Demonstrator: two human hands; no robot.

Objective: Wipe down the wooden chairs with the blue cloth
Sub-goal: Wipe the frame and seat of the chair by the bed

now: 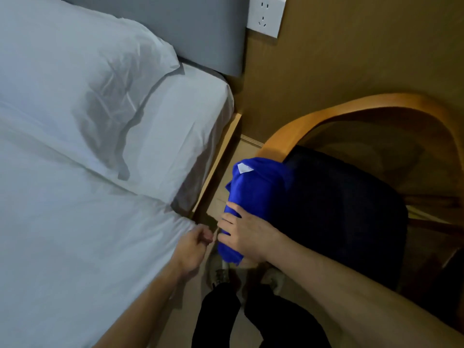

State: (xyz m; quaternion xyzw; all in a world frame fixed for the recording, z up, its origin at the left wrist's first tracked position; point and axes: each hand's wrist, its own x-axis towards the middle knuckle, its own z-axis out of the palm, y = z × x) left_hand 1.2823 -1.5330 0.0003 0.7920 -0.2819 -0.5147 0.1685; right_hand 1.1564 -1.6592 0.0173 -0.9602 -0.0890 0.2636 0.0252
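Right hand (247, 232) presses blue cloth (253, 189) on wooden chair (351, 109).

Cloth (253, 197) bright blue, small white tag; chair frame (351, 106) honey-orange wood; seat cushion (346, 209) navy; bedding (75, 172) plain white; headboard (200, 28) grey.
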